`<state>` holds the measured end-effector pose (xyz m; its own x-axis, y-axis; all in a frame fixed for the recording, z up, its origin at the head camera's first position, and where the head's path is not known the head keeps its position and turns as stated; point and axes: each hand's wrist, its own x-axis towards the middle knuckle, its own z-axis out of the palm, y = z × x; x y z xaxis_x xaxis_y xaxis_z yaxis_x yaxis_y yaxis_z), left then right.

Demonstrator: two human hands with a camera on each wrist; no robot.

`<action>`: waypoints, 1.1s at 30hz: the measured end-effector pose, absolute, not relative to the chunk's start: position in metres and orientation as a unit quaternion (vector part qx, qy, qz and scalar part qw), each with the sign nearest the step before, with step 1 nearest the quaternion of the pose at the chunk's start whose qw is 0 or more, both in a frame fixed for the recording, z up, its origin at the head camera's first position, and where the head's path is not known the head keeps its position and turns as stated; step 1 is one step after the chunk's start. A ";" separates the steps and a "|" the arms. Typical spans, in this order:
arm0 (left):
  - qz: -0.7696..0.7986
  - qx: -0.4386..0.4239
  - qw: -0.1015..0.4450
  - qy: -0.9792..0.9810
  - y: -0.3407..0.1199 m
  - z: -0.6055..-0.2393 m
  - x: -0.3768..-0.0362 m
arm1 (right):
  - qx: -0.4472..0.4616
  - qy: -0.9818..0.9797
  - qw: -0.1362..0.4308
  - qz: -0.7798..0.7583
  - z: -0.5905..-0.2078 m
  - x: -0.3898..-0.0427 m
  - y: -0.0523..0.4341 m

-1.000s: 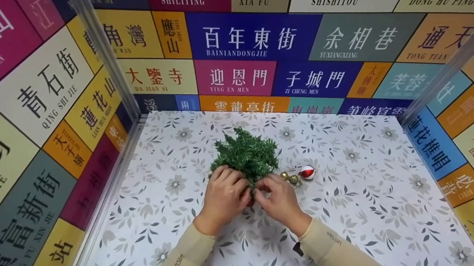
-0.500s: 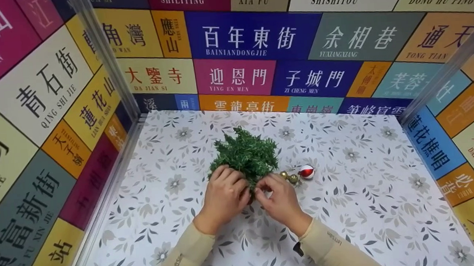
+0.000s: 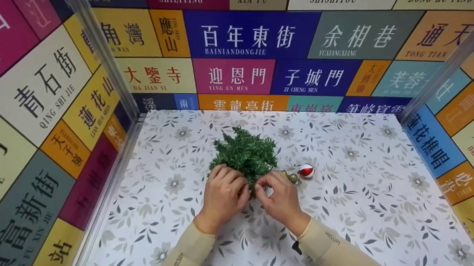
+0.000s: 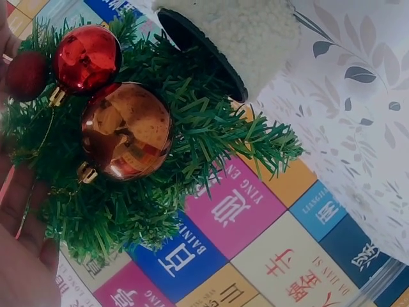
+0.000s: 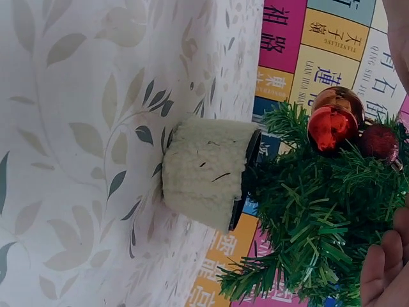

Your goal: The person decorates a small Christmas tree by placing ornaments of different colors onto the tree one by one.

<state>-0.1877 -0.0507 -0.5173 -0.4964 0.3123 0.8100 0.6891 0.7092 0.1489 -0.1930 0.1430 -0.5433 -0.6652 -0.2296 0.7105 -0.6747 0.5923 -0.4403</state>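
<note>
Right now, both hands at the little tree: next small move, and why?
Probably let go with the right hand and reach for the red-and-white bauble on the table. The left hand already steadies the tree, three baubles hang on it in the wrist views, and loose ones lie beside it.

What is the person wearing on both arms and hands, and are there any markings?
Both hands, left hand and right hand, are bare. Each arm wears a snug beige sleeve to the wrist, with small dark lettering. A small black item sits under the right sleeve.
</note>
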 end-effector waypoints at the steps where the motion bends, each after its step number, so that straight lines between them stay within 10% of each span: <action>1: -0.234 -0.298 0.405 -0.832 -0.050 -0.517 -0.188 | 0.265 -0.839 0.304 0.365 -0.543 -0.193 0.142; 33: -0.221 -0.295 0.360 -0.857 -0.059 -0.518 -0.192 | 0.230 -0.890 0.204 0.338 -0.552 -0.193 0.140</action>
